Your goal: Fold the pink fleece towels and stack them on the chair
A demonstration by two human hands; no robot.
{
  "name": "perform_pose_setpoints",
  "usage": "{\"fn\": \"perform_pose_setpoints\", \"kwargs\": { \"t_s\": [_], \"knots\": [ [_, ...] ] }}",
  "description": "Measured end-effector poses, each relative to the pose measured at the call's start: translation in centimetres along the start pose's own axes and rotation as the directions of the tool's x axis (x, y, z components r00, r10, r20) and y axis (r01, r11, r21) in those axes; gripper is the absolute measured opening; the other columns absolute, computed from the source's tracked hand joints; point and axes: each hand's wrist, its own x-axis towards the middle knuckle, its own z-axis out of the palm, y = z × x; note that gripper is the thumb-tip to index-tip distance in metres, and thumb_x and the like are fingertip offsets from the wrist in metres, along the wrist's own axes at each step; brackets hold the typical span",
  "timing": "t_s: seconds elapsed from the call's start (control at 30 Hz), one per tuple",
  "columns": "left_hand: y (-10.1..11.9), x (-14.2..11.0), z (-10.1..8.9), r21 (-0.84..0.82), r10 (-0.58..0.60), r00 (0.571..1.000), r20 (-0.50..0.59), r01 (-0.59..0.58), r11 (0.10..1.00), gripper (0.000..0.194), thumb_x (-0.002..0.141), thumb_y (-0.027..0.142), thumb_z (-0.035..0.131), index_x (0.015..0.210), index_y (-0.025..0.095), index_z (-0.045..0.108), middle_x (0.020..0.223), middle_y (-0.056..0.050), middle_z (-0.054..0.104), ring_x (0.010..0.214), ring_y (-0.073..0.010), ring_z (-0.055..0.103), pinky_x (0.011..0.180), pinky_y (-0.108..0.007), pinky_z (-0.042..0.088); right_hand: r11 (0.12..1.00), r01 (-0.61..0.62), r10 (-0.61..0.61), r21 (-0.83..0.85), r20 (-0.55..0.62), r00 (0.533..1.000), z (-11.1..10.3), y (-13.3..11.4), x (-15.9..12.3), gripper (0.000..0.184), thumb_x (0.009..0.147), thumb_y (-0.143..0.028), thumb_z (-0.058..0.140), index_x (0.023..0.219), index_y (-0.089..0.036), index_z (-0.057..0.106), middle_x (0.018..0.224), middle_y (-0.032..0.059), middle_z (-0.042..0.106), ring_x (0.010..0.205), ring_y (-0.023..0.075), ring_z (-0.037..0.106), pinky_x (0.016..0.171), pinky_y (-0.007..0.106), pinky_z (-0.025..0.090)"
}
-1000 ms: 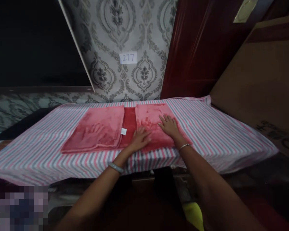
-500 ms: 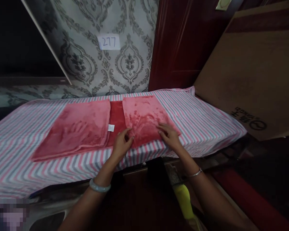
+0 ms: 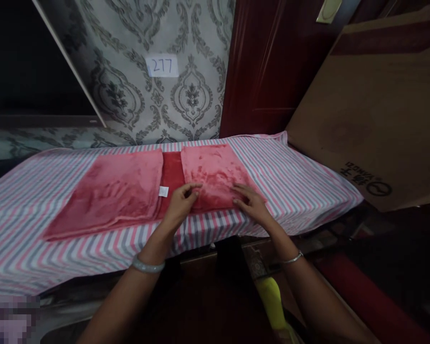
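A red plush blanket lies on a striped cloth, its left and right ends folded inward. Between the two folded panels a strip of deeper red shows, and a small white label sticks out at the left panel's inner edge. My left hand rests at the inner edge of the right panel, fingers stretched and thumb apart. Over the right panel's front part is my right hand, its fingers spread on or just above the pile. Neither hand grips the fabric.
The pink, grey and white striped cloth covers the long surface. A large cardboard box leans at the right beside a dark red door. A dark screen stands at the left, and a paper marked 277 hangs on the wall.
Both hands have shifted only slightly over the right panel, and its front part looks smoother. The left panel lies as before. The view has tilted a little.
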Motion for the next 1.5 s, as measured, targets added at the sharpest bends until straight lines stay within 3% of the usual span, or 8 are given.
{"fn": "perform_pose_setpoints", "kwargs": {
  "t_s": [0.37, 0.6, 0.73, 0.87, 1.0, 1.2, 1.33, 1.5],
  "knots": [
    [2.6, 2.3, 0.1, 0.311, 0.276, 0.957, 0.089, -0.290, 0.905, 0.032, 0.091, 0.020, 0.055, 0.118, 0.019, 0.072, 0.104, -0.006, 0.069, 0.091, -0.0184, 0.063, 0.087, -0.033, 0.052, 0.995, 0.080, -0.081, -0.066, -0.006, 0.997, -0.8, 1.0, 0.9, 0.044, 0.095, -0.039, 0.055, 0.133, -0.021, 0.068, 0.137, 0.0116, 0.066, 0.130, 0.0289, 0.057, 0.112, 0.048, 0.042],
    [0.2, 1.6, -0.1, 0.542, 0.305, 0.909, 0.286, -0.415, 0.730, 0.039, 0.088, 0.012, 0.058, 0.126, 0.019, 0.064, 0.111, -0.009, 0.065, 0.103, -0.0229, 0.061, 0.095, -0.036, 0.051, 0.970, 0.032, -0.065, -0.240, -0.129, 0.990, -1.0, 0.2, 1.3, 0.030, 0.096, -0.026, 0.044, 0.111, -0.018, 0.068, 0.108, 0.0132, 0.070, 0.105, 0.0278, 0.062, 0.097, 0.040, 0.049],
    [-1.1, 0.7, -0.3, 0.670, 0.399, 0.883, 0.248, -0.454, 0.587, 0.027, 0.094, 0.012, 0.046, 0.110, 0.016, 0.067, 0.102, -0.011, 0.063, 0.100, -0.0254, 0.059, 0.090, -0.040, 0.051, 0.952, 0.039, -0.104, -0.303, -0.201, 0.974, -0.5, 0.1, 0.4, 0.028, 0.090, -0.017, 0.043, 0.107, -0.019, 0.065, 0.108, 0.0135, 0.066, 0.108, 0.0293, 0.057, 0.099, 0.041, 0.046],
    [-2.3, -0.7, -0.2, 0.754, 0.512, 0.826, 0.237, -0.489, 0.439, 0.023, 0.092, 0.012, 0.048, 0.102, 0.018, 0.068, 0.108, -0.014, 0.062, 0.102, -0.0289, 0.057, 0.086, -0.043, 0.050, 0.953, 0.092, -0.164, -0.287, -0.237, 0.957, 0.8, 1.5, -0.7, 0.025, 0.086, -0.013, 0.047, 0.103, -0.022, 0.062, 0.102, 0.0113, 0.066, 0.102, 0.0296, 0.058, 0.092, 0.042, 0.048],
    [-3.9, -1.6, -0.3, 0.658, 0.548, 0.781, 0.300, -0.585, 0.475, 0.027, 0.088, 0.005, 0.048, 0.105, 0.016, 0.066, 0.111, -0.013, 0.064, 0.102, -0.0269, 0.057, 0.087, -0.041, 0.052, 0.939, 0.170, -0.268, -0.299, -0.326, 0.907, 1.1, 2.6, -1.3, 0.020, 0.085, -0.012, 0.051, 0.101, -0.022, 0.059, 0.099, 0.0110, 0.066, 0.096, 0.0290, 0.060, 0.084, 0.041, 0.049],
    [-4.4, -2.0, -1.2, 0.514, 0.583, 0.772, 0.254, -0.619, 0.594, 0.026, 0.090, 0.021, 0.059, 0.116, 0.017, 0.061, 0.116, -0.012, 0.062, 0.110, -0.0262, 0.058, 0.095, -0.042, 0.052, 0.946, 0.238, -0.292, -0.220, -0.261, 0.920, -0.6, 2.2, -1.8, 0.015, 0.094, -0.021, 0.052, 0.105, -0.022, 0.062, 0.100, 0.0105, 0.068, 0.096, 0.0271, 0.064, 0.084, 0.040, 0.051],
    [-4.0, -2.3, -1.0, 0.579, 0.564, 0.771, 0.296, -0.615, 0.536, 0.039, 0.088, 0.030, 0.066, 0.125, 0.016, 0.059, 0.125, -0.015, 0.058, 0.115, -0.0306, 0.056, 0.097, -0.047, 0.051, 0.950, 0.229, -0.280, -0.214, -0.253, 0.926, -1.7, 2.2, -2.2, 0.020, 0.097, -0.033, 0.057, 0.112, -0.021, 0.066, 0.107, 0.0110, 0.071, 0.100, 0.0275, 0.065, 0.087, 0.042, 0.052],
    [-3.6, -1.7, -0.7, 0.638, 0.567, 0.745, 0.353, -0.634, 0.436, 0.023, 0.094, 0.018, 0.055, 0.116, 0.017, 0.063, 0.113, -0.013, 0.064, 0.103, -0.0270, 0.058, 0.089, -0.042, 0.052, 0.950, 0.210, -0.265, -0.230, -0.243, 0.933, -1.7, 2.9, -2.2, 0.023, 0.101, -0.031, 0.051, 0.110, -0.022, 0.069, 0.109, 0.0118, 0.072, 0.102, 0.0273, 0.067, 0.088, 0.044, 0.054]
  ]
}}
